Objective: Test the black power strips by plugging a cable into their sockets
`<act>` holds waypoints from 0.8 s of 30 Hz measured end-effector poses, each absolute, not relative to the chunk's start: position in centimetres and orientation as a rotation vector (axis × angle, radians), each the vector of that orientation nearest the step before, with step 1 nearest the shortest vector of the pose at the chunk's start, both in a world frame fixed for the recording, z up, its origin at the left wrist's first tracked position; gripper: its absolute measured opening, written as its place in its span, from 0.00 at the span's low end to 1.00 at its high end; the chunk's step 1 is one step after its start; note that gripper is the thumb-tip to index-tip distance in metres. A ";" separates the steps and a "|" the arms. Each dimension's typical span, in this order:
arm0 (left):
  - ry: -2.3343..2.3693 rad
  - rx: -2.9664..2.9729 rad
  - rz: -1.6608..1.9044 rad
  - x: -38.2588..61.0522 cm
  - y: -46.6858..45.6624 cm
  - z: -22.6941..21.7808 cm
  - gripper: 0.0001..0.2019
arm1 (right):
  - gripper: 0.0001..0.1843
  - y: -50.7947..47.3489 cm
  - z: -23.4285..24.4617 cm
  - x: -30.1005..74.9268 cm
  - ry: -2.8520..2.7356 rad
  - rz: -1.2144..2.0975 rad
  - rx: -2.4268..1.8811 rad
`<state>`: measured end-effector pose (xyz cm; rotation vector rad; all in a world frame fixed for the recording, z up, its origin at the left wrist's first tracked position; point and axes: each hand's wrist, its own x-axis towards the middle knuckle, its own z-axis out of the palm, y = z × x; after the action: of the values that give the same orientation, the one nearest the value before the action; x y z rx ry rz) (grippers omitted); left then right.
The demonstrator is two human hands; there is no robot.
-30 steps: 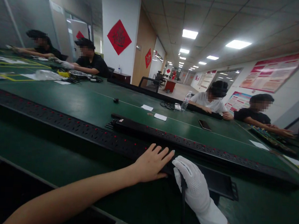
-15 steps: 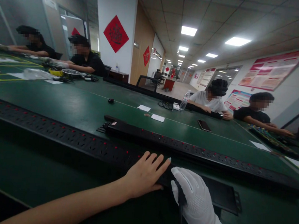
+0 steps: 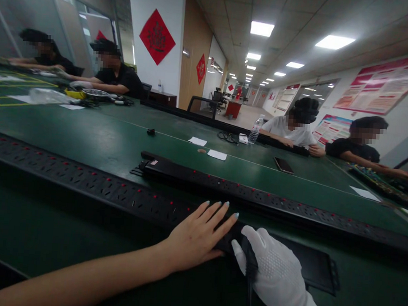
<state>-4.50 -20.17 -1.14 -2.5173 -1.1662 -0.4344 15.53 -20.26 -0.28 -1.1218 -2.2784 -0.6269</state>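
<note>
A long black power strip (image 3: 93, 185) with red switches lies across the green table (image 3: 96, 136) in front of me. My left hand (image 3: 198, 236), bare, lies flat on the strip with its fingers spread. Beside it my right hand (image 3: 272, 269), in a white glove, is closed round a thin black tool or cable (image 3: 250, 273) whose upper end meets the strip's right end. A second black power strip (image 3: 257, 196) lies just behind the first.
Paper slips (image 3: 217, 154), a phone (image 3: 283, 165) and a water bottle (image 3: 255, 130) lie farther back. Two people sit at the far left (image 3: 115, 74) and two at the right (image 3: 296, 129), all working at the tables.
The view has shifted slightly left and down. My left hand's fingers have spread a little along the strip; my right hand keeps its hold.
</note>
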 end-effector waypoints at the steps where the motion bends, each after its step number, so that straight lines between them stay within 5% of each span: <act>1: -1.162 -2.511 -0.436 -4.5 -20.2 -1.3 0.36 | 0.13 -20.2 -0.4 15.6 -2.274 -0.634 -1.106; 24: -1.166 -2.499 -0.427 -4.5 -20.7 -1.5 0.33 | 0.17 -20.3 -1.6 16.2 -2.258 -0.643 -0.937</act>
<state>-4.50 -20.68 -1.45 -2.4989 -1.1659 -0.4268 16.17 -20.29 -1.56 -0.9366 -2.2579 -0.6425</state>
